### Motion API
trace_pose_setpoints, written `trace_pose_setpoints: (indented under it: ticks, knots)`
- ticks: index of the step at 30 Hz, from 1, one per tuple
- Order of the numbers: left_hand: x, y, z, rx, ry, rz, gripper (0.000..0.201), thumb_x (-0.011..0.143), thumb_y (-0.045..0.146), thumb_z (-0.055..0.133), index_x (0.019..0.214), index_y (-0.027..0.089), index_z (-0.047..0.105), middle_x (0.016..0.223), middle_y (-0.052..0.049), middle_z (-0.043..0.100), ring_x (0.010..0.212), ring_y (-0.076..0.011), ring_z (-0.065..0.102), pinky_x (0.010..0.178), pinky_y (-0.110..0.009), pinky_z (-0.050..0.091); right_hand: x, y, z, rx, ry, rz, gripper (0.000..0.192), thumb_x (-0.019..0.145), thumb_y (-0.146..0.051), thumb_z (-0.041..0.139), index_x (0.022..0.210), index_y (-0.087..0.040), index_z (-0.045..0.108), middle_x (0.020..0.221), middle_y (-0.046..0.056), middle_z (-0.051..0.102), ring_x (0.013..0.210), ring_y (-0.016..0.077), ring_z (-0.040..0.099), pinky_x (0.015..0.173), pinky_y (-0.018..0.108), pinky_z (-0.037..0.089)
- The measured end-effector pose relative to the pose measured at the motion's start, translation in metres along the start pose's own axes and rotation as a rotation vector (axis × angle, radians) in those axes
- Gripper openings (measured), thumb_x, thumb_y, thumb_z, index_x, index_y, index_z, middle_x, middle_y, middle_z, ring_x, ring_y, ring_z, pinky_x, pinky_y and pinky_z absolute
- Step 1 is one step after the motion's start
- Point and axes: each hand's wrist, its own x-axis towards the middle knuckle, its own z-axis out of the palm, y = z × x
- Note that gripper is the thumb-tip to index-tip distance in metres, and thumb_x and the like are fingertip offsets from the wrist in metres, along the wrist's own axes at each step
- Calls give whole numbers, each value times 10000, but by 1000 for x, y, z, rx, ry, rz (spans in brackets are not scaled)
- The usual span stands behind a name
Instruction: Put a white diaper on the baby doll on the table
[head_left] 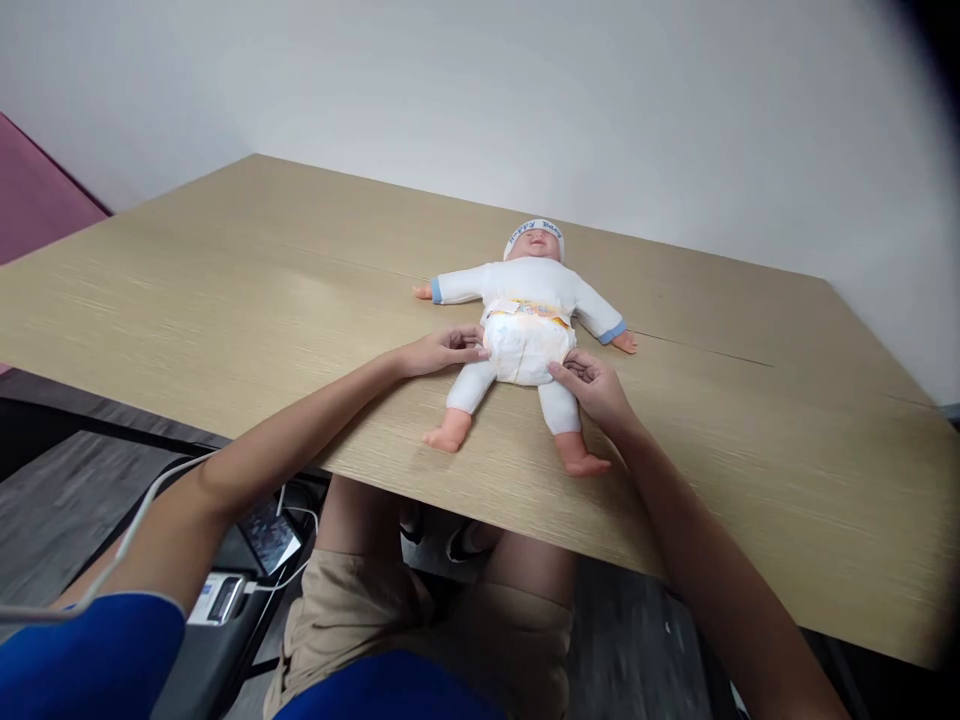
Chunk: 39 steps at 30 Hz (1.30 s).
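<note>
Left hand (444, 350) and right hand (592, 383) pinching opposite sides of white diaper (525, 345) on white-suited plastic baby doll (525, 330), supine on light wooden table (225, 290).

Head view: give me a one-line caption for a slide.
Left hand and right hand touch the sides of the diaper on a baby doll lying face-up on a wooden table.

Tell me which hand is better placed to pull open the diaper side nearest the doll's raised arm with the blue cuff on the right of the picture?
Probably the right hand: its fingertips already touch that side of the diaper, while the left hand rests on the opposite side.
</note>
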Motion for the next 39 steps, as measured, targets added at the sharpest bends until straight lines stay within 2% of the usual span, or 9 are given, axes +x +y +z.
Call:
trace_pose_setpoints:
  ticks: [6,11,16,24,26,32,37,39]
  knots:
    - [0,2,2,21,16,18,425,848,498,857,1070,177,689,1132,-78,731,1082,-158,683,996,-285,548,4,5,-5,-44,6,-3,662,766,-750,822,817,-134,585,764,-1,523,722,50,434,648,176,337]
    - [2,-1,-1,15,-10,30,362,883,466,834,1052,179,692,1117,-75,724,1065,-148,677,976,-271,546,4,13,-7,-65,20,-3,639,785,-739,813,844,-132,623,768,8,545,720,54,445,641,176,342]
    - [2,-1,-1,29,4,42,369,884,488,828,1032,175,702,1096,-80,747,1014,-153,682,955,-290,533,-3,13,-4,-160,111,-63,575,844,-678,809,818,-129,639,715,-8,467,674,39,367,610,185,287]
    - [2,-3,-3,35,-23,46,379,934,526,770,1062,183,674,1104,-60,731,1059,-139,675,979,-271,525,-10,10,1,-255,238,-130,551,866,-664,808,830,-130,678,653,-28,396,623,31,333,606,215,274]
    - [2,-4,-3,35,-22,46,388,939,533,762,1071,179,673,1121,-63,734,1073,-141,678,995,-274,527,-11,9,2,-330,291,-166,538,878,-666,796,862,-134,714,645,-28,412,619,36,352,625,223,303]
    - [3,-5,-3,9,19,37,423,898,533,804,1095,173,702,1122,-64,753,1050,-143,685,983,-281,530,-12,6,6,-517,399,-308,503,937,-649,734,890,-149,759,752,29,596,714,89,480,743,259,410]
    - [5,-9,-2,47,69,63,452,899,554,804,1079,148,720,1013,-47,738,930,-116,651,861,-250,486,-9,7,9,-501,441,-397,465,935,-610,748,872,-149,747,934,63,640,778,94,510,781,273,462]
    - [5,-10,-1,42,95,64,476,879,560,825,1076,137,733,990,-44,742,898,-106,644,839,-243,476,-7,7,9,-482,432,-429,447,928,-588,755,869,-145,739,945,61,625,773,86,512,759,266,458]
